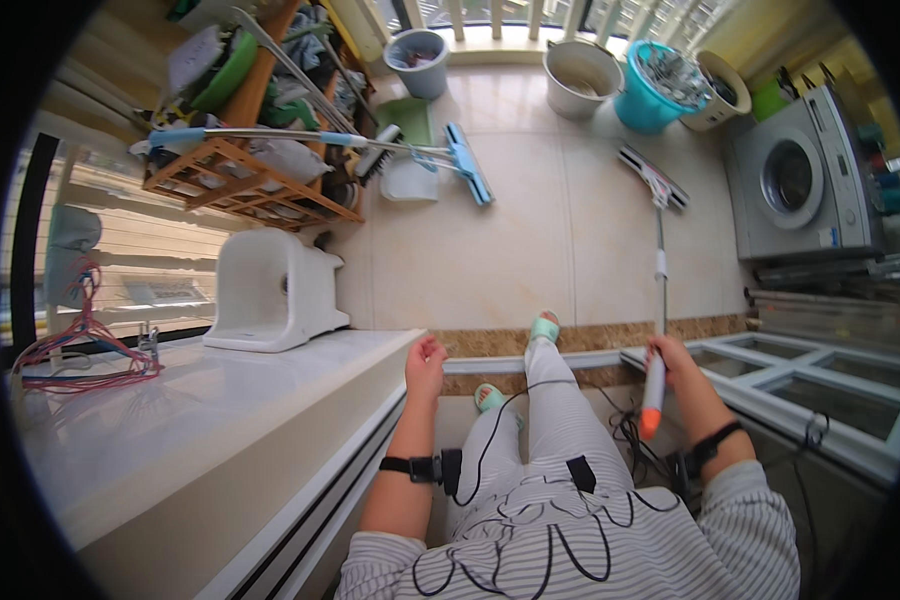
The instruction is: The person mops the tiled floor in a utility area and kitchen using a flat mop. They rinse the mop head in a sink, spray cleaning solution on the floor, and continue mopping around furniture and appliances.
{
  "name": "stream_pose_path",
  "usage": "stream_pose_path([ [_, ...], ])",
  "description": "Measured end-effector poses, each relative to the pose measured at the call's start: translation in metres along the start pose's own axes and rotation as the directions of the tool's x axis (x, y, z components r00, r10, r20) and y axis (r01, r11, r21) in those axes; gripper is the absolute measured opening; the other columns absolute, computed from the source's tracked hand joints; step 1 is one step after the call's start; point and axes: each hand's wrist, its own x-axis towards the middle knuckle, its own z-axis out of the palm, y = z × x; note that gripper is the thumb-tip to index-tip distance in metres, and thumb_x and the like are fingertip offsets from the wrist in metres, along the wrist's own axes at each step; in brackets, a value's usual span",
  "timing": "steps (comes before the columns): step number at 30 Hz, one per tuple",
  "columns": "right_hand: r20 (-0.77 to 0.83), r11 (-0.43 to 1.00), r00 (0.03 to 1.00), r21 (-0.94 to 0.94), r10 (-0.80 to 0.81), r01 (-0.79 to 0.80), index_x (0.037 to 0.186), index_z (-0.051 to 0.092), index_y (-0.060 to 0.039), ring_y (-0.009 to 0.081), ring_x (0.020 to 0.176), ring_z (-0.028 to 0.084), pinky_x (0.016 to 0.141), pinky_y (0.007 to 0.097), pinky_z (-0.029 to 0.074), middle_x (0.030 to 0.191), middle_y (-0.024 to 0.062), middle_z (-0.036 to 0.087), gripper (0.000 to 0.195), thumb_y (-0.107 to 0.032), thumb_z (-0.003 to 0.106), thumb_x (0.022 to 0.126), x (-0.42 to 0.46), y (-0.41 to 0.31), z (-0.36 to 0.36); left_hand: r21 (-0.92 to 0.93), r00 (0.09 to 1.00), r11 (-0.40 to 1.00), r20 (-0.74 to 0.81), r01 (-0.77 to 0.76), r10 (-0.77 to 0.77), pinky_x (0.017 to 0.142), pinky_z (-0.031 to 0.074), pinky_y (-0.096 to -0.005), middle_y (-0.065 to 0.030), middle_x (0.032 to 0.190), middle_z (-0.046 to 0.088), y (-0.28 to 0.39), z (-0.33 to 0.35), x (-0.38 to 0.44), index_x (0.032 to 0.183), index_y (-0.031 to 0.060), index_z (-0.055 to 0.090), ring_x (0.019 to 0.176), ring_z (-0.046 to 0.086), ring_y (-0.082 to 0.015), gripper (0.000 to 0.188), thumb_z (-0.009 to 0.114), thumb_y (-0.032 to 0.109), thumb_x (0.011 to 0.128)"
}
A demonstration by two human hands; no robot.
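Observation:
My right hand (669, 360) grips the grey handle of a floor mop (661, 262), just above its orange end cap (650, 424). The mop's flat head (654, 178) lies on the tiled floor ahead, with the pole running back toward me. Nothing shows in my left hand (424, 369), whose fingers are loosely curled beside the end of a white ledge (292, 390). One foot, in a green slipper (544, 328), is on the brown stone threshold (480, 341); the other slipper (489, 397) is behind the door track.
A blue mop (461, 161) leans across a cluttered wooden rack (270, 180). Buckets (581, 82) stand along the railing. A washing machine (787, 176) is at right, above a glazed door panel (810, 390). A white plastic stool (277, 289) lies by the ledge. Black cables (634, 442) hang around me.

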Motion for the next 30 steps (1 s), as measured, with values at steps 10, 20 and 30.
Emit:
stream_pose_path([
  [10,-0.084,0.996,0.993,-0.036,0.078,-0.081,0.095,0.041,-0.0123,0.0167,0.048,0.046,0.041,0.035,0.043,0.066,0.005,0.046,0.015,-0.01,0.051,0.084,-0.032,-0.041,-0.029,-0.026,0.889,0.969,-0.404,-0.244,0.213,0.046,0.041,-0.0232,-0.0017,0.08,0.055,0.24,-0.085,0.224,0.113,0.0081,0.047,0.062,0.052,-0.0099,0.034,0.06,0.012,0.082],
  [20,-0.211,0.977,0.964,-0.101,0.163,-0.187,0.095,0.043,-0.0128,0.0166,0.047,0.045,0.041,0.0342,0.042,0.066,0.0048,0.047,0.015,-0.01,0.051,0.082,-0.049,-0.094,0.024,-0.267,0.901,0.958,-0.434,-0.109,-0.019,0.054,0.042,-0.0312,-0.005,0.084,0.054,0.378,-0.178,0.368,0.105,0.0116,0.052,0.07,0.056,-0.016,0.034,0.062,0.036,0.085],
  [30,-0.252,0.971,0.956,-0.148,0.148,-0.189,0.094,0.043,-0.0128,0.0156,0.045,0.045,0.041,0.0344,0.044,0.064,0.0043,0.047,0.014,-0.011,0.05,0.082,-0.034,-0.093,0.063,-0.483,0.857,0.842,-0.513,-0.242,-0.048,0.048,0.05,-0.0265,-0.0169,0.095,0.063,0.388,-0.193,0.462,0.12,0.0104,0.036,0.07,0.067,-0.024,0.041,0.057,0.031,0.091],
])
